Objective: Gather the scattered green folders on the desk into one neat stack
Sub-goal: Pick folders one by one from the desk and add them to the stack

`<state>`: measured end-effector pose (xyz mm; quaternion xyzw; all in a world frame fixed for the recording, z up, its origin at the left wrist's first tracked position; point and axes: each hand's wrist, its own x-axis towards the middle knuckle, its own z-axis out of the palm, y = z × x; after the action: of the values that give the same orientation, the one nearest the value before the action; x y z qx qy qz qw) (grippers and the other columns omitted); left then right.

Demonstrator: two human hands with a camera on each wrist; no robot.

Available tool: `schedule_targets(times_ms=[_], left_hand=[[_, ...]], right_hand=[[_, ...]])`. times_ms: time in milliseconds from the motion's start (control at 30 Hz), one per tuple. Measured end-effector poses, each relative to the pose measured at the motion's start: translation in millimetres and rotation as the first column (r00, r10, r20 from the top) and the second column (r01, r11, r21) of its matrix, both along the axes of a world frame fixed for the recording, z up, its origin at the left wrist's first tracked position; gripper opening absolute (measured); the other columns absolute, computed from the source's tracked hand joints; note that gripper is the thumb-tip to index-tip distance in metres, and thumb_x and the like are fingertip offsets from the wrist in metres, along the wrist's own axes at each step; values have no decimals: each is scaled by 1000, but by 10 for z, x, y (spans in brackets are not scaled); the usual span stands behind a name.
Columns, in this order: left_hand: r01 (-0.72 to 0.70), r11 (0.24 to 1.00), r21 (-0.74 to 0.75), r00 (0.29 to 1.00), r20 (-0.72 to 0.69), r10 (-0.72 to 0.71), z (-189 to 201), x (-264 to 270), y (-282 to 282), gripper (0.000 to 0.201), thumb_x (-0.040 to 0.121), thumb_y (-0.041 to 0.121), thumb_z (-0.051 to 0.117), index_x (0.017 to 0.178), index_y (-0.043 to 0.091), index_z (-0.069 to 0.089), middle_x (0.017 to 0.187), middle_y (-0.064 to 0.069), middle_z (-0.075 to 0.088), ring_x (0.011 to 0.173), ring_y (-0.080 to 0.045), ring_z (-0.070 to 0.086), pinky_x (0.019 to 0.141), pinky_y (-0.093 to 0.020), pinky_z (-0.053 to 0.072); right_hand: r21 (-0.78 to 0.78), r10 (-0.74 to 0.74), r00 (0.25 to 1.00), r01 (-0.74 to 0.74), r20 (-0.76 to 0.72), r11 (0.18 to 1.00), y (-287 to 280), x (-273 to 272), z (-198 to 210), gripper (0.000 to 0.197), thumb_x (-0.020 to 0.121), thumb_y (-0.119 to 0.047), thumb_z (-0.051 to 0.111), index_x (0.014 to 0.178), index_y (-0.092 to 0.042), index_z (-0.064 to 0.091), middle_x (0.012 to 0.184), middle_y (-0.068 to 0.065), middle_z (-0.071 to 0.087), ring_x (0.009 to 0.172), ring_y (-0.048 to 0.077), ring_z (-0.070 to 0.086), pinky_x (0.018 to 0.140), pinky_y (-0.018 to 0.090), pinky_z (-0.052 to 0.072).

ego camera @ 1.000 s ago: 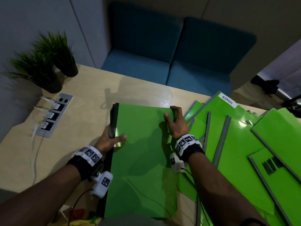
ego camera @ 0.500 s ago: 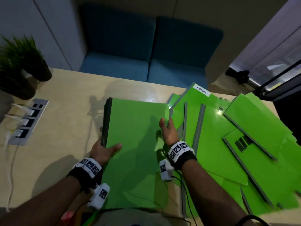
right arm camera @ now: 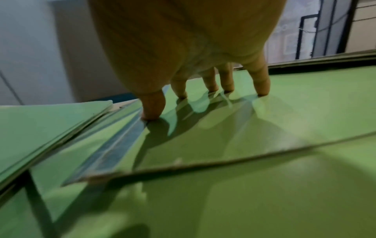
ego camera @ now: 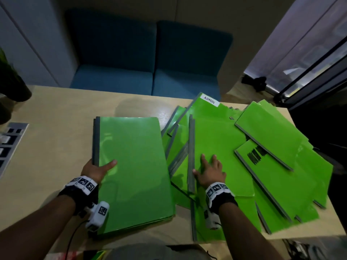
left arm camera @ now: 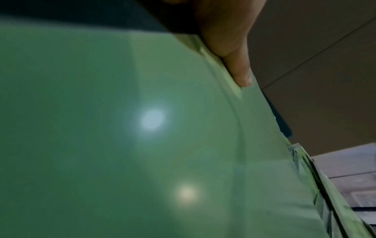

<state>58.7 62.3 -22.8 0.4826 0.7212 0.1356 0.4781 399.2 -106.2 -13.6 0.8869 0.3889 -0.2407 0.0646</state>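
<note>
A squared stack of green folders (ego camera: 131,169) lies on the desk (ego camera: 56,128), grey spines to the left. My left hand (ego camera: 99,167) grips its left spine edge; the thumb (left arm camera: 238,64) lies on the top cover (left arm camera: 122,128) and the fingers are hidden underneath. To the right, several more green folders (ego camera: 272,166) lie scattered and overlapping. My right hand (ego camera: 209,169) rests flat on the nearest loose folder (ego camera: 221,139) with its fingertips (right arm camera: 262,91) spread and pressing down. Its thumb touches that folder's grey spine (ego camera: 191,152). The stack (right arm camera: 40,125) shows at the left in the right wrist view.
In the pile, a folder labelled ADMIN (ego camera: 211,100) lies at the far edge and one with black scribble (ego camera: 255,154) at the right. A power strip (ego camera: 9,143) and a plant pot (ego camera: 13,85) stand far left. A blue sofa (ego camera: 150,72) is behind the desk.
My right hand left the stack's right edge and moved right onto a loose folder in the pile. My left hand stays on the stack's spine. The head view has swung right.
</note>
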Motion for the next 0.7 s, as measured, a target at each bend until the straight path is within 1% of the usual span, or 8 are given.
schedule_targets(times_ms=[100, 200, 300, 433, 500, 567, 633, 700], left_hand=[[-14, 1000, -12, 1000, 0, 14, 6, -19, 13, 48, 70, 38, 82, 102, 10, 59, 95, -14, 64, 86, -32, 60, 73, -33, 44], [-18, 999, -34, 1000, -3, 18, 57, -39, -9, 47, 72, 36, 81, 104, 10, 58, 97, -14, 62, 83, -28, 57, 75, -33, 45], [-35, 999, -41, 999, 0, 35, 51, -81, -42, 53, 74, 33, 80, 113, 5, 60, 108, -19, 64, 86, -27, 54, 80, -33, 43], [-50, 998, -44, 999, -16, 49, 63, -149, -66, 56, 73, 33, 81, 117, 5, 59, 109, -18, 64, 87, -27, 53, 80, -33, 41], [-64, 997, -47, 998, -16, 63, 63, -196, -69, 56, 72, 33, 82, 116, 6, 59, 110, -18, 65, 87, -28, 54, 80, -33, 41], [-61, 996, -62, 998, -21, 60, 36, -254, -71, 58, 72, 35, 81, 116, 6, 59, 107, -17, 64, 88, -28, 55, 79, -34, 42], [-57, 995, -79, 998, -17, 56, -2, -295, -69, 58, 71, 37, 81, 114, 6, 59, 106, -16, 65, 87, -30, 58, 77, -34, 43], [-44, 995, -85, 999, -24, 42, -26, -319, -56, 57, 70, 41, 81, 110, 6, 61, 98, -13, 67, 83, -29, 60, 72, -32, 45]], right_hand=[[133, -126, 991, 118, 54, 984, -29, 195, 90, 74, 88, -63, 50, 151, -37, 21, 161, 6, 12, 145, 34, 18, 109, 61, 26], [63, -365, 930, 362, 37, 930, -187, 486, 59, 83, 89, -64, 46, 155, -30, 9, 163, 9, -1, 149, 35, 6, 111, 67, 19], [0, -273, 961, 273, 44, 962, -214, 435, -18, 87, 90, -66, 41, 156, -23, 3, 162, 13, -3, 148, 40, 5, 114, 60, 17], [116, -125, 989, 116, 78, 986, -110, 296, -1, 79, 87, -69, 44, 149, -24, 28, 155, 12, 24, 140, 37, 27, 113, 52, 28], [172, -328, 941, 311, 87, 935, -104, 379, 31, 81, 83, -69, 51, 144, -20, 34, 153, 15, 27, 140, 37, 28, 111, 58, 29], [157, -547, 837, 537, 22, 829, -107, 477, 21, 98, 79, -68, 59, 148, -10, 21, 157, 21, 18, 144, 38, 20, 110, 64, 26], [133, -602, 799, 596, 3, 792, -83, 525, -3, 110, 76, -65, 66, 149, -3, 12, 157, 24, 16, 144, 38, 19, 108, 64, 29], [139, -577, 817, 570, 10, 810, -43, 531, -8, 112, 73, -62, 70, 148, -2, 13, 155, 24, 20, 142, 39, 21, 108, 61, 32]])
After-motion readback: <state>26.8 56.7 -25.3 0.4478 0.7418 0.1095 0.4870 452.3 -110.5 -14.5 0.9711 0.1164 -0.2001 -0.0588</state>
